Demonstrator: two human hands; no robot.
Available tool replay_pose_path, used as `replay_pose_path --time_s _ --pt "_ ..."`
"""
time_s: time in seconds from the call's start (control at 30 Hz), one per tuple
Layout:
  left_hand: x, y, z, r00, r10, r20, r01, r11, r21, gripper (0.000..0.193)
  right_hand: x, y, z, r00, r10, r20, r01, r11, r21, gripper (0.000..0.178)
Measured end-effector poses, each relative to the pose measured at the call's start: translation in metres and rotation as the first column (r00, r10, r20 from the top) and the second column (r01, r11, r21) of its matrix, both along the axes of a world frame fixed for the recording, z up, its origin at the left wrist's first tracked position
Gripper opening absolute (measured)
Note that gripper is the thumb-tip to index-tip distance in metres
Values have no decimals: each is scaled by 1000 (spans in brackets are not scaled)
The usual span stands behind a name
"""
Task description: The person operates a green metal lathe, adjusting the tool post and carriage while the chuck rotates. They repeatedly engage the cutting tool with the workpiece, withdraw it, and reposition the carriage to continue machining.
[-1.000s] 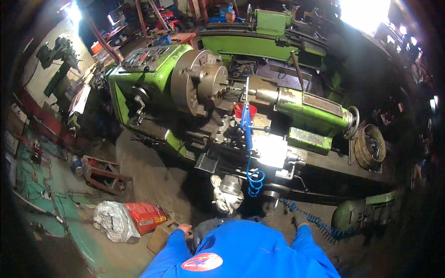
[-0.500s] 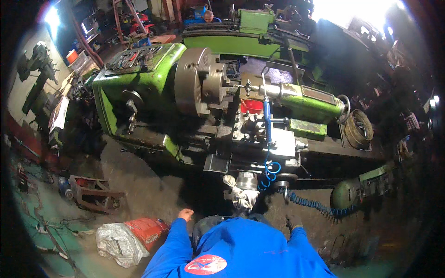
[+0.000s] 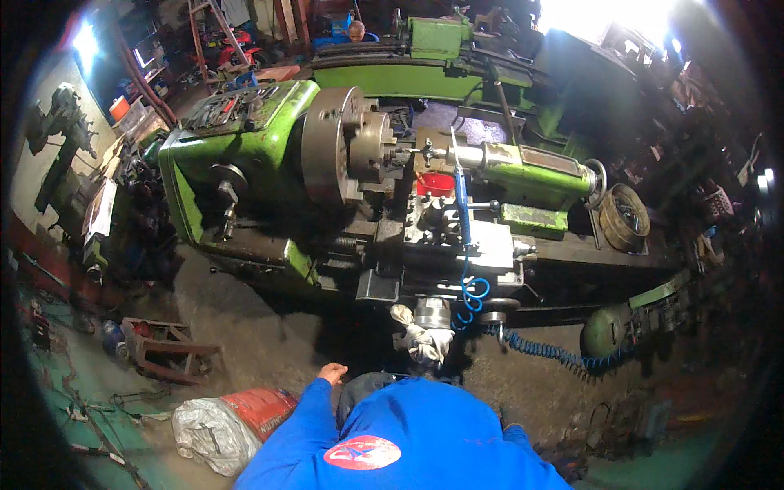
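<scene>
Workshop floor [image 3: 253, 314] lay beneath my left hand [image 3: 333, 373].
Green lathe [image 3: 425, 229] stood ahead, a sack [image 3: 214, 433] near; spread or clenched, I couldn't tell.

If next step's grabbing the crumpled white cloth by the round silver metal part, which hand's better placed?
Left, likely: the bare left hand shows clearly and looks nearer the crumpled white cloth; beyond the blue right sleeve, little can be made out.

"Which writing is there?"
"Large letters are printed on the red sack [image 3: 260, 408], near its lower edge."
"And on the blue garment [image 3: 437, 429]?"
"A red oval badge [image 3: 362, 452] with white sign."
</scene>
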State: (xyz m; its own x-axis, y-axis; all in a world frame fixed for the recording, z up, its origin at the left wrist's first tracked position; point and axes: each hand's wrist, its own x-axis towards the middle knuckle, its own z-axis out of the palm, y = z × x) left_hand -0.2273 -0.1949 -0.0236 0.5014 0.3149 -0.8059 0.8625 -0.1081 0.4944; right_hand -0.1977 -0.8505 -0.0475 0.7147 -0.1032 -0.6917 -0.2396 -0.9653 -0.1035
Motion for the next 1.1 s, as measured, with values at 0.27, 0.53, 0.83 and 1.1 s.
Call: replay_pose_path --time_s 0.27,0.53,0.83,1.1 --pt "22 -24 3 987 64 149 -63 998 -10 42 94 64 91 683 -706 -188 719 603 345 54" --pt "-19 -50 13 993 -24 117 3 985 174 46 140 30 41 857 -513 37 441 770 462 41" --pt "-65 -95 -4 972 203 121 -212 975 66 46 158 -54 -124 868 -36 495 -46 987 153 50" --pt "-93 -123 -6 983 126 135 -157 957 244 48 205 10 70 980 -147 136 107 959 264 59"
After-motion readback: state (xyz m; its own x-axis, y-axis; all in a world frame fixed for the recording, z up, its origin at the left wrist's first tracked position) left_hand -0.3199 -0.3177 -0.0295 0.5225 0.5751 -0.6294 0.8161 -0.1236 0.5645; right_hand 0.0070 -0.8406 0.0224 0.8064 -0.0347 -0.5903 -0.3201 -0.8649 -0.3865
